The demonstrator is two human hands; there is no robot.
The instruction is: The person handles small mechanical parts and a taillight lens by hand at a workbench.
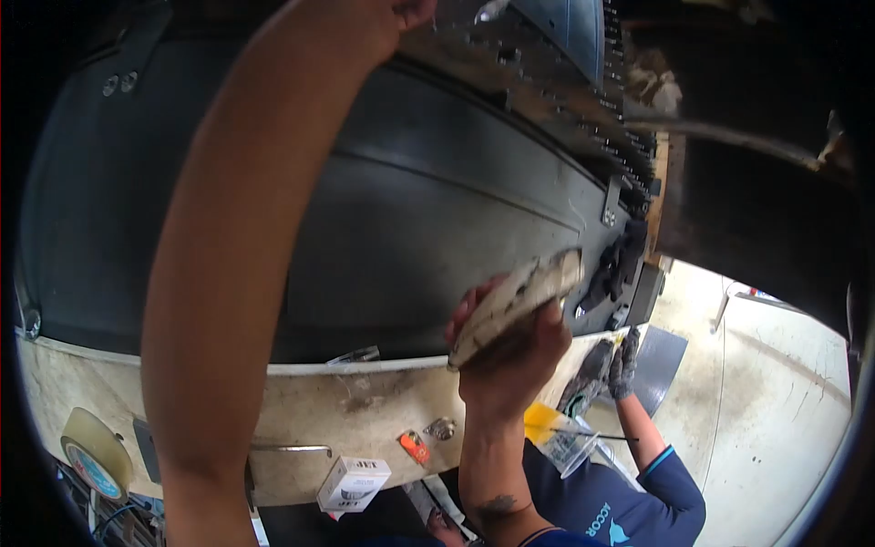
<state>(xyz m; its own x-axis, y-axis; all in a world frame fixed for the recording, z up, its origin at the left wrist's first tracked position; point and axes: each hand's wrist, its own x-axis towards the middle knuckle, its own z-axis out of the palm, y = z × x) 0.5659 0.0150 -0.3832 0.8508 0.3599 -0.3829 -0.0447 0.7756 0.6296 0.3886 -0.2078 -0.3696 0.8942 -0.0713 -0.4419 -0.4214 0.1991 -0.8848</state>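
My right hand (519, 365) is closed around a dirty whitish oblong block (524, 296) with dark stains and worn edges. It holds the block tilted, over the front edge of a large dark panel (437, 246). My left arm reaches up across the panel, and my left hand (412, 13) is mostly cut off by the top edge of the view. Only part of its fingers shows there, close to a dark metal part (510, 82) with rows of small prongs along its side.
On the stained pale ledge (365, 401) are a tape roll (96, 456), a white JET box (354, 484), an orange packet (414, 447) and a metal rod (292, 448). A co-worker in a navy shirt (611, 501) has gloved hands (623, 365) near a clear container (570, 447) with yellow on it.
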